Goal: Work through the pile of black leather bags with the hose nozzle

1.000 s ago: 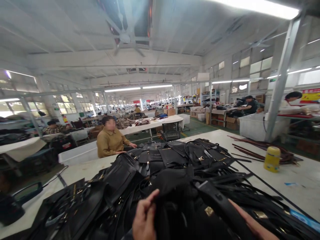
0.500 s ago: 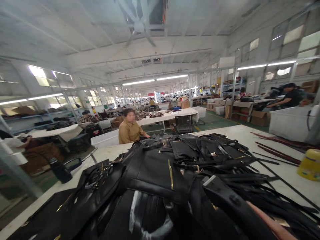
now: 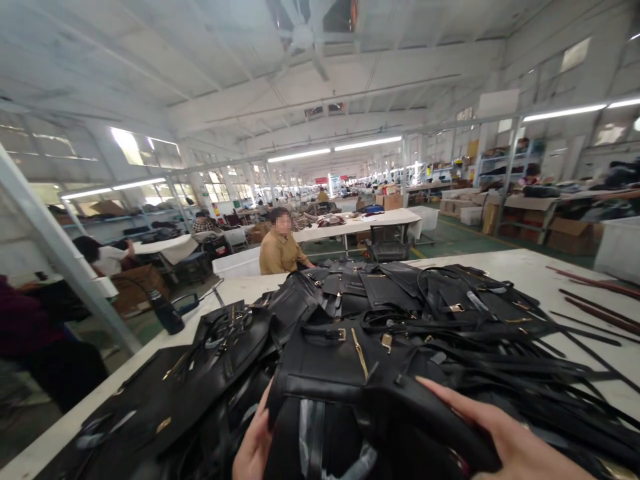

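Observation:
A black leather bag with a gold zipper and a buckled strap lies at the near edge of a large pile of black bags. My left hand grips its left side, the fingers partly hidden by the leather. On the right, my right hand is wrapped round the bag's thick black edge, thumb on top. Clear plastic wrapping covers the handles at the bag's lower front.
Dark straps lie on the white table at right. A black bottle stands near its left edge. A person in a tan shirt sits beyond the table; another in dark clothing is at far left.
My left hand has come into view on the bag's left side. More of my right hand shows on the bag. The view has turned left, and the near bag's strap and buckle now show.

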`<state>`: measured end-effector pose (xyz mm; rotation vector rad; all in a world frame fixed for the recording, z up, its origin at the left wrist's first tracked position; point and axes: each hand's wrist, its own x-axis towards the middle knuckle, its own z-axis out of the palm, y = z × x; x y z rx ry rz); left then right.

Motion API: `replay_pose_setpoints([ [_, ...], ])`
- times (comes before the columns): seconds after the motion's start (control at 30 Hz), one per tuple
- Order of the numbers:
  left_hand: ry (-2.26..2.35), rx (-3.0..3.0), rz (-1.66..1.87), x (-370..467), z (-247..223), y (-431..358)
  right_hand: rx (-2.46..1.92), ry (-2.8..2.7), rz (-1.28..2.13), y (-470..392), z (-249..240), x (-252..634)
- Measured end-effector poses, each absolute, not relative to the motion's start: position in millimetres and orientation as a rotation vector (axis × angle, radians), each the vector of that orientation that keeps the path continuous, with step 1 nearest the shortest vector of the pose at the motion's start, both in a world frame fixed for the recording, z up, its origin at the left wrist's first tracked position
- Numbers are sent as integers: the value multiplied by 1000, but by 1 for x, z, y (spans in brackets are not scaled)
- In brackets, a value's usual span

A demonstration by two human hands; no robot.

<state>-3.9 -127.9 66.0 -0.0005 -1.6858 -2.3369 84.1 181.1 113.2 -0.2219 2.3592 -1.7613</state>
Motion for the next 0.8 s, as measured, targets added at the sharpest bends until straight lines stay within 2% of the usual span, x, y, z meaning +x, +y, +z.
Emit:
replay_pose_setpoints([
  [0.13,-1668,16,-2631,-2,78,-130,-337,2313,-1665,157,134,71],
  [0.43,-1678,-73,-2637,1,60,-124,-800,2305,-1757,88,139,51],
  [0.6,-1638,108,-2726,9,51,-120,-779,2446,-1610,66,138,37],
  [0.8,-1531,-17,-2825,16,60,-118,-738,2428,-1749,64,150,32],
])
